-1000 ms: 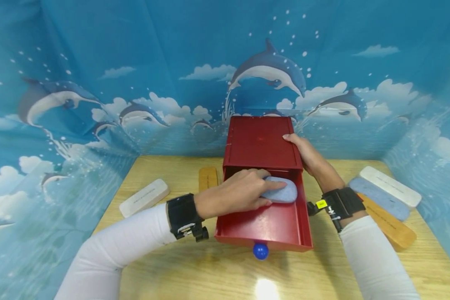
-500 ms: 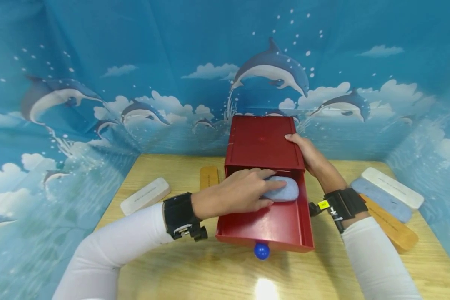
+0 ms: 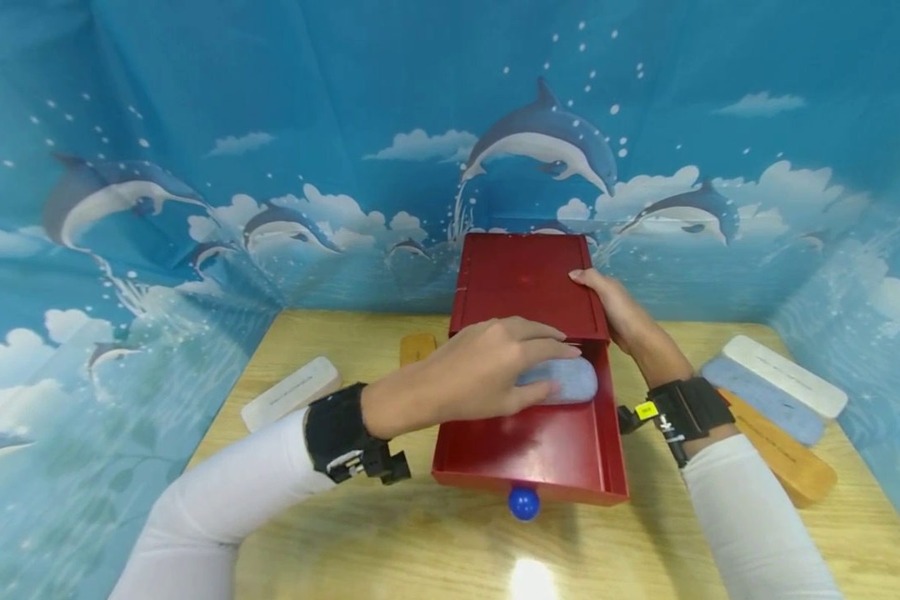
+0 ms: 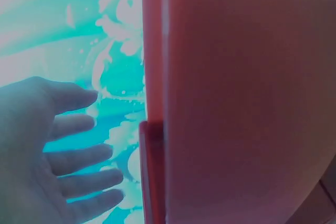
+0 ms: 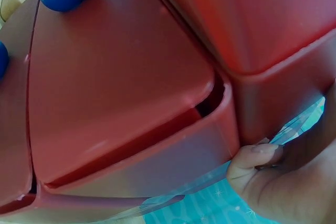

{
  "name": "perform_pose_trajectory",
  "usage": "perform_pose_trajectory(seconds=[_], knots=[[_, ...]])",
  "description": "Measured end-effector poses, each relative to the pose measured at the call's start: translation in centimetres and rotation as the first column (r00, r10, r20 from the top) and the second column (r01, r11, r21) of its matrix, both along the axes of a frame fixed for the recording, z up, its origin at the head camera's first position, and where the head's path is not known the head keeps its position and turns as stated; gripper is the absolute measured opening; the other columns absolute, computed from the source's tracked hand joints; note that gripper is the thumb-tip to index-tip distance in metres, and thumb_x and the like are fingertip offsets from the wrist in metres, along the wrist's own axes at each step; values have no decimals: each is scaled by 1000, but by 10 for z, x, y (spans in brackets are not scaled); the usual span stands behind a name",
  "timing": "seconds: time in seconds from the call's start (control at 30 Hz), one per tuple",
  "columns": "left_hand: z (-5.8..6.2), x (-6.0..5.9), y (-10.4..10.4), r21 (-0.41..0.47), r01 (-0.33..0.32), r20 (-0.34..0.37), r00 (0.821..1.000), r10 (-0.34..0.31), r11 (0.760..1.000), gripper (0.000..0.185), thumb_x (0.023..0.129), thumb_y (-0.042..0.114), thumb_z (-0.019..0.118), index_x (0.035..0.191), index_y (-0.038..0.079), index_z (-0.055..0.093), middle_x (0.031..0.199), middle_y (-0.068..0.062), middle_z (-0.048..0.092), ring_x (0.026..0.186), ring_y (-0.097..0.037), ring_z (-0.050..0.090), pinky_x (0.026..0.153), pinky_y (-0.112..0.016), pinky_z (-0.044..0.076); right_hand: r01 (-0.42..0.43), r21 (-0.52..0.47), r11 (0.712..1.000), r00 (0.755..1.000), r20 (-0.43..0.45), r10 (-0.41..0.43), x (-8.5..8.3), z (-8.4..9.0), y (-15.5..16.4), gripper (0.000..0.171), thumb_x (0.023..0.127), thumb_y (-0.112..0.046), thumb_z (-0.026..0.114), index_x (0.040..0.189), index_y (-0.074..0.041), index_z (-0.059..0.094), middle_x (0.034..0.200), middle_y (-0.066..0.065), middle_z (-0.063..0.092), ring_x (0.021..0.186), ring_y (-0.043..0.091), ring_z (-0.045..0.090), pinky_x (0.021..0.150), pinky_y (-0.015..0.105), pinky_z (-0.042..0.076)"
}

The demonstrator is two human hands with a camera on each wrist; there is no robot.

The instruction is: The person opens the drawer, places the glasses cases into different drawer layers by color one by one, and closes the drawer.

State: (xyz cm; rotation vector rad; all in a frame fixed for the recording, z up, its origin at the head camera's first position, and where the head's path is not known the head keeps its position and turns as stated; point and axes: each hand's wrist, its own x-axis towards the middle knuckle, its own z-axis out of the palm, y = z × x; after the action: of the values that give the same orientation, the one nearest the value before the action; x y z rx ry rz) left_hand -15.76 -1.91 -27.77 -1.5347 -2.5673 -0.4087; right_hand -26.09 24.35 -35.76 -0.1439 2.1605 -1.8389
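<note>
My left hand lies flat, fingers straight, over the blue pad inside the open red drawer. At 2 o'clock, my right hand presses the red box with straight fingers

a cabinet stands at the back middle of the bench, its drawer pulled out toward the front. a pad lies in the drawer's rear under the left hand. the right hand rests on the cabinet's right side. two blocks lie left of the cabinet, three slabs to its right.
</note>
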Motion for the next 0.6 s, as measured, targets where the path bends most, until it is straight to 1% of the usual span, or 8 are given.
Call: perform_pose_trajectory(seconds=[0.07,0.13,0.2,0.27,0.37,0.47,0.53,0.6], knots=[[2,-5,-2,45,-36,-11,999,37,998,50,96,36,73,143,21,65,144,-2,66,133,-17,62,109,-34,53,-3,-4,1000,1000,-3,3,0,-1,0,48,107,-55,39,133,-18,53,103,-13,73,89,8,73,83,28,61],[3,-12,-3,82,-92,-22,995,94,992,51,97,37,73,144,20,64,146,-5,64,136,-19,60,109,-36,53,-1,-10,1000,1000,-3,1,-1,-1,0,49,107,-55,40,136,-17,51,104,-13,72,90,7,73,83,28,61],[4,-20,-5,106,-166,-9,986,168,980,53,98,38,71,147,20,61,150,-7,61,139,-22,57,111,-40,52,4,-12,1000,1000,4,-4,-1,-2,0,51,106,-55,40,137,-16,50,105,-13,72,91,7,73,83,27,61],[4,-29,-6,110,-249,35,968,247,962,59,98,40,69,152,20,55,156,-9,54,144,-25,52,115,-45,49,7,-8,1000,1000,9,-7,-1,-2,0,53,106,-56,40,138,-15,50,105,-13,72,92,7,73,84,28,60],[1,-44,-9,99,-365,144,926,349,926,72,98,44,69,160,20,42,164,-10,43,151,-30,43,121,-53,41,19,-6,1000,1000,22,-19,-1,-3,1,54,105,-57,41,138,-15,49,105,-12,71,92,7,73,84,28,60],[-5,-62,-14,91,-464,249,867,431,881,84,96,47,69,165,19,30,171,-11,31,157,-32,33,125,-56,33,20,-12,1000,999,25,-20,-1,-3,1,54,105,-57,41,139,-15,49,105,-12,71,93,8,73,85,28,59],[-11,-73,-19,101,-512,304,832,464,853,89,96,48,69,166,17,24,173,-11,26,159,-31,29,125,-56,33,22,-20,1000,999,24,-21,-1,-3,0,54,105,-57,42,139,-15,49,104,-12,72,93,8,73,85,28,59],[-17,-84,-25,133,-538,365,808,464,833,92,96,46,70,166,15,21,171,-11,29,156,-30,34,122,-54,37,19,-22,1000,1000,20,-19,-1,-3,0,55,105,-56,42,139,-14,49,105,-11,72,93,9,73,85,29,59]])
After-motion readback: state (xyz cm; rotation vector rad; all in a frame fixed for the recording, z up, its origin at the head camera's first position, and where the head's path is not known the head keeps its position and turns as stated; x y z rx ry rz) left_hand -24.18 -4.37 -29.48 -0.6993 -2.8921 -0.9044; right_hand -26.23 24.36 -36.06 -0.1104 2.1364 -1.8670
